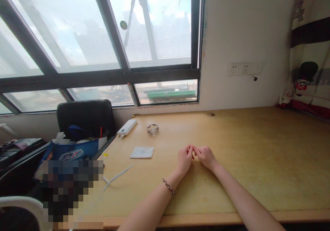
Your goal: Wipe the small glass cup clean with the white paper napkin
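Note:
My left hand (185, 159) and my right hand (205, 156) meet at the fingertips above the wooden table (257, 162). Both have their fingers bent and closed in a pinch; anything between them is too small or hidden to name. A braided bracelet (168, 187) circles my left wrist. To the left of my hands lies a flat white packet (142, 152), apart from them. Farther back sits a round, clear, patterned glass dish (153, 130).
A white power bank (127, 127) with a cable plugged in lies at the table's left edge. Another white cable (117, 177) lies nearer. Beyond that edge, a blue bag (77, 152) rests on a black chair (85, 117). A wall socket (244, 68) and a curtain (313, 52) are at right.

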### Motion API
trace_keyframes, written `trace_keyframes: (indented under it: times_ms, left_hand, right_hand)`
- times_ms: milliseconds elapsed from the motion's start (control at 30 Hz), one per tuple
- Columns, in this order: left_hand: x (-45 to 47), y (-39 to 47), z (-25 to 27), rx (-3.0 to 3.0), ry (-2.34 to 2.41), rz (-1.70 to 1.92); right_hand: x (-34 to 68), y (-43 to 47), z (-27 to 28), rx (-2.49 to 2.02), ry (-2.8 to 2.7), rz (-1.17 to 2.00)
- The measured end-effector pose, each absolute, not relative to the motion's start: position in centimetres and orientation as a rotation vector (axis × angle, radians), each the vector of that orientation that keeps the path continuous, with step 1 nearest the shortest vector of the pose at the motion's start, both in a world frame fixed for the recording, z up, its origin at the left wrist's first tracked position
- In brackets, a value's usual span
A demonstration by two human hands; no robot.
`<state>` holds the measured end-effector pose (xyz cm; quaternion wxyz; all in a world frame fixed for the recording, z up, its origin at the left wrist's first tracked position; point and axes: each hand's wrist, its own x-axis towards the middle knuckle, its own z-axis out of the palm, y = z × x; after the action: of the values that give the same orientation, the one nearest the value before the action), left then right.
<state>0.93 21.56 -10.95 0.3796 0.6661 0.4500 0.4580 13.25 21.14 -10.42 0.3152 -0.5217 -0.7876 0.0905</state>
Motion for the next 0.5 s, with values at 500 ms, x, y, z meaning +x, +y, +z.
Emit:
trace_keyframes:
  times_ms: [500]
  left_hand:
    - [0.76,21.66,-11.08,1.721,1.151,1.179]
  right_hand:
    - [13.20,21.17,-10.48,-1.375,-2.056,0.267]
